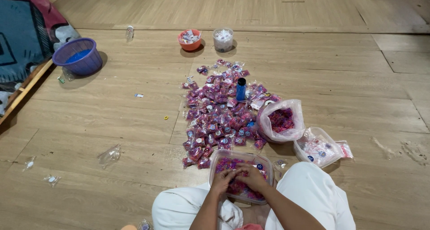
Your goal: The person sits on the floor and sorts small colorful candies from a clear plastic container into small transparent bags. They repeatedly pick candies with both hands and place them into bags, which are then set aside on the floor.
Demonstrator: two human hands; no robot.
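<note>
Below, both hands (237, 178) work inside clear rectangular tub (264, 160) | long axis left-right across floor (112, 122) | near rim hidden by wrists | grip unclear, fingers buried among pink packets (215, 118).

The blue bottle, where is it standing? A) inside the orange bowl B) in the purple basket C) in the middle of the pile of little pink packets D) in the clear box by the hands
C: the blue bottle stands upright among the pink packets spread on the wooden floor.
</note>
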